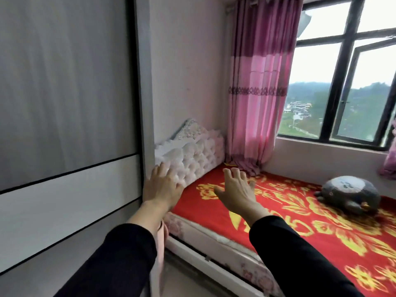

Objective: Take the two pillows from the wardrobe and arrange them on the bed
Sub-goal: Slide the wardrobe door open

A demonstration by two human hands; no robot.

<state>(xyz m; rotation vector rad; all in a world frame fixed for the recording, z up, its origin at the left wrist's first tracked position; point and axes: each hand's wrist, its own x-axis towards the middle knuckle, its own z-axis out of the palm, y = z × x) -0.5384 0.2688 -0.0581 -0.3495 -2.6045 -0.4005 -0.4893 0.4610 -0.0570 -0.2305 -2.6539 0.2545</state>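
Observation:
The wardrobe (pixel 68 125) fills the left side, its grey and white sliding door closed, so no pillows show. The bed (pixel 278 215) lies to the right under a red sheet with a yellow pattern, with a white tufted headboard (pixel 192 159) against the wall. My left hand (pixel 162 185) is stretched out with fingers apart, at the wardrobe's right edge and over the near end of the headboard. My right hand (pixel 235 189) hovers above the red sheet, fingers spread, holding nothing.
A dark round plush toy (pixel 349 194) sits on the bed near the window. A pink curtain (pixel 255 93) hangs in the corner, its hem touching the bed. The window (pixel 342 82) is behind the bed. A narrow strip of floor (pixel 182 279) runs between wardrobe and bed.

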